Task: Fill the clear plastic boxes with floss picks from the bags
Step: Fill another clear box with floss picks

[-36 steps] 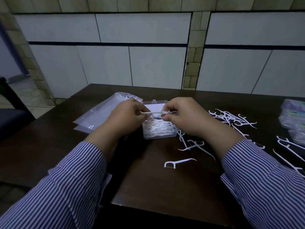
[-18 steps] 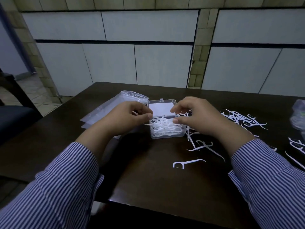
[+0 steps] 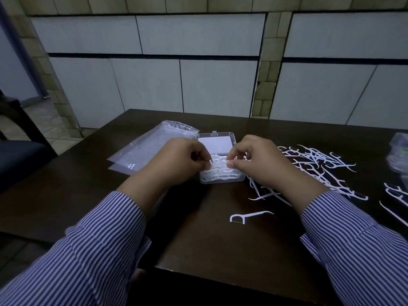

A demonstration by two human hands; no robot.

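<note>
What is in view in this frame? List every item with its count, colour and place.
clear plastic box: one, transparent, lid open and lying back, centre of the table, part filled with white picks.
floss picks in the box: many, white, count not readable.
loose floss picks: a scattered pile, white, on the table right of the box.
single floss pick: one, white, alone on the table nearer the person than the box.
empty plastic bags: at least two, clear, flat, left of the box.
bag at the right edge: one, clear, blurred, contents unclear.
table: one, dark brown.
left hand: fingers curled over the box's left side, pinching picks.
right hand: pinches picks over the box's right side.
</note>
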